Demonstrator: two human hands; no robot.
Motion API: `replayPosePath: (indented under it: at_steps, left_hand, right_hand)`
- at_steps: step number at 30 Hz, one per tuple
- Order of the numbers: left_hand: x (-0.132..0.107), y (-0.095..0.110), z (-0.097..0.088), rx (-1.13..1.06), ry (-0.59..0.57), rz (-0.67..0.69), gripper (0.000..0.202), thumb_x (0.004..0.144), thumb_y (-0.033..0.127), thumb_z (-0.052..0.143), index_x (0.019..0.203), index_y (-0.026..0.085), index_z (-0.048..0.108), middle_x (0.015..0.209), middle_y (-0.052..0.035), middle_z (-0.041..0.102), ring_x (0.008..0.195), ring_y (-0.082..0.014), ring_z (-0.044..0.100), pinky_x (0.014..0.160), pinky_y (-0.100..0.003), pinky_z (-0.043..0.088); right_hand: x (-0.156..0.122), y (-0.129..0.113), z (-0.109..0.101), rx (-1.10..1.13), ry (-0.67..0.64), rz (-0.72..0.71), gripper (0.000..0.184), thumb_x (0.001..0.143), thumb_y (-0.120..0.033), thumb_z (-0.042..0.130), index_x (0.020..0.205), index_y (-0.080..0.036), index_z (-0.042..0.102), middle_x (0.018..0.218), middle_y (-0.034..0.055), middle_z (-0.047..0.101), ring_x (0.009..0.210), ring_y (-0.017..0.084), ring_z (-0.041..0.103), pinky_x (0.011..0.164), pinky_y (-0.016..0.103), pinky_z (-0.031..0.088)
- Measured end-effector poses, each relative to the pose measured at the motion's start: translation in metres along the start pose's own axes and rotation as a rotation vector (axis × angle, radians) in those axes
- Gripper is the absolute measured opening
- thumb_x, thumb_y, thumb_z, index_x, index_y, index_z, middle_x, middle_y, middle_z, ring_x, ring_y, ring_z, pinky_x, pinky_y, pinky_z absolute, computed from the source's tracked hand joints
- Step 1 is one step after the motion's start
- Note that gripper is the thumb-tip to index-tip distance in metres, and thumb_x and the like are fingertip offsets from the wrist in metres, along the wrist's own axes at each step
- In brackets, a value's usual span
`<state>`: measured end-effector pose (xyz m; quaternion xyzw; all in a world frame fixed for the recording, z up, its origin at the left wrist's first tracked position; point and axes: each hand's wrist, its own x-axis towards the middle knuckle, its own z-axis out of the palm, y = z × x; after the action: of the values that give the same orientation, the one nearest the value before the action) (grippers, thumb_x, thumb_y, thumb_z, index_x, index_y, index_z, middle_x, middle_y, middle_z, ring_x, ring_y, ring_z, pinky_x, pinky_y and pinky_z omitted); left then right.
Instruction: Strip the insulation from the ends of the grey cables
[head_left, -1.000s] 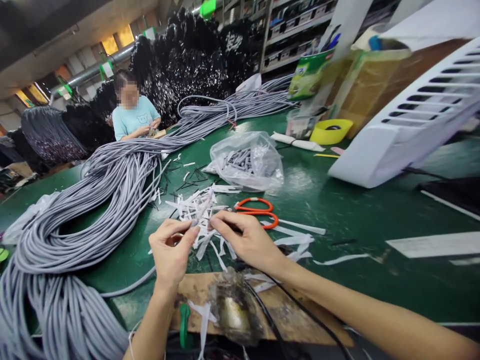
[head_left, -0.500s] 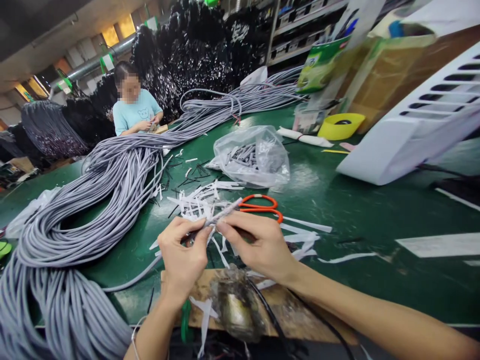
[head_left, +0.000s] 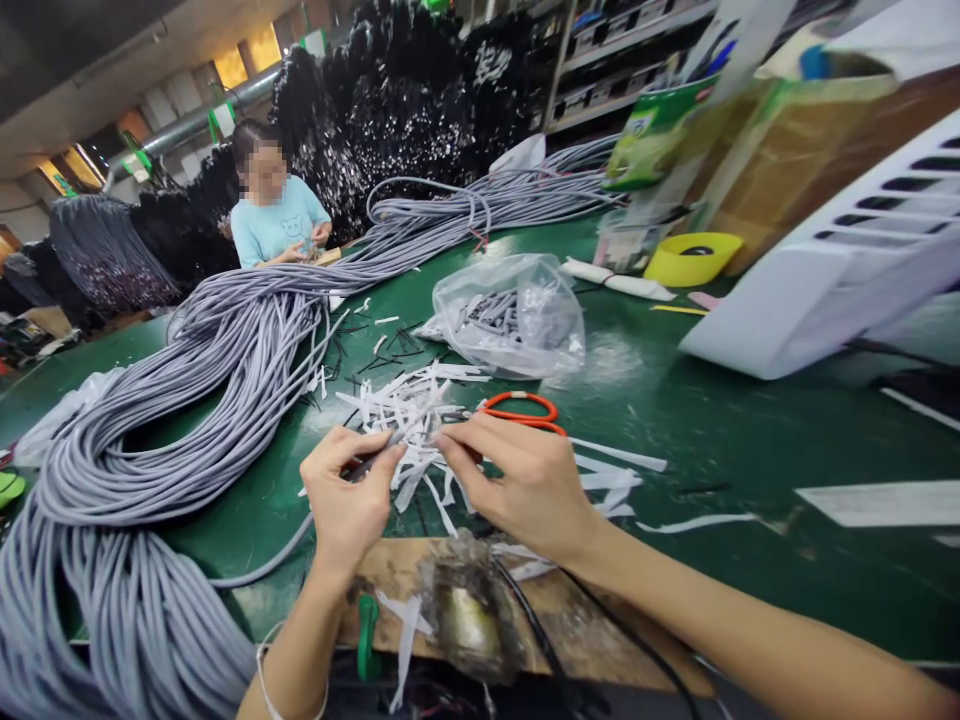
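Note:
My left hand [head_left: 349, 495] pinches a grey cable [head_left: 281, 552] near its end, between thumb and forefinger. That cable loops out from under the hand toward the big grey bundle. Close by on the right, my right hand [head_left: 529, 485] has its thumb and fingertips pressed together at the cable's tip; what lies in them is too small and blurred to make out. Behind the fingers spreads a heap of white strips [head_left: 435, 385]. Scissors with orange handles [head_left: 517, 397] lie just beyond my right hand, their blades hidden.
A thick grey cable bundle [head_left: 150, 450] fills the left side. Beyond the hands sits a clear bag of grey pieces [head_left: 510, 320]. Below them is a wooden board [head_left: 592, 620] with a taped metal device [head_left: 469, 620]. A white slotted casing [head_left: 810, 280] stands right. A co-worker [head_left: 277, 215] sits across.
My hands have drawn slightly apart, the left one moving a little left. The pale length that stuck up between my fingertips no longer shows there. The view has shifted slightly.

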<state>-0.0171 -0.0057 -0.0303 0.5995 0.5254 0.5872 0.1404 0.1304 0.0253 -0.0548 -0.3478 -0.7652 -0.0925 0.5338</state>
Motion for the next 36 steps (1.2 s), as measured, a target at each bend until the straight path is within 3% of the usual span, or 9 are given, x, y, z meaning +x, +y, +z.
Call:
replayPosePath:
  at_steps: [15,36]
  left_hand:
    - [-0.0069,0.0028,0.0031,0.145,-0.049,0.162,0.004,0.07,0.012,0.066,0.07,0.015,0.068,0.056,0.0027,0.053,0.049,-0.0073,0.044,0.046,-0.019,0.036]
    - [-0.0081,0.0038,0.0042,0.192,-0.029,0.191,0.005,0.072,0.012,0.064,0.071,0.016,0.067,0.057,0.003,0.051,0.049,-0.0077,0.043,0.047,-0.02,0.036]
  right_hand:
    - [0.001,-0.0045,-0.0031,-0.051,-0.002,-0.045,0.024,0.085,-0.017,0.049,0.064,-0.015,0.06,0.054,0.0017,0.059,0.05,0.01,0.054,0.048,0.023,0.032]
    - [0.0045,-0.0041,-0.0093,-0.102,-0.005,-0.065,0.02,0.083,-0.018,0.051,0.066,-0.016,0.061,0.054,0.0007,0.06,0.048,0.011,0.053,0.047,0.025,0.032]
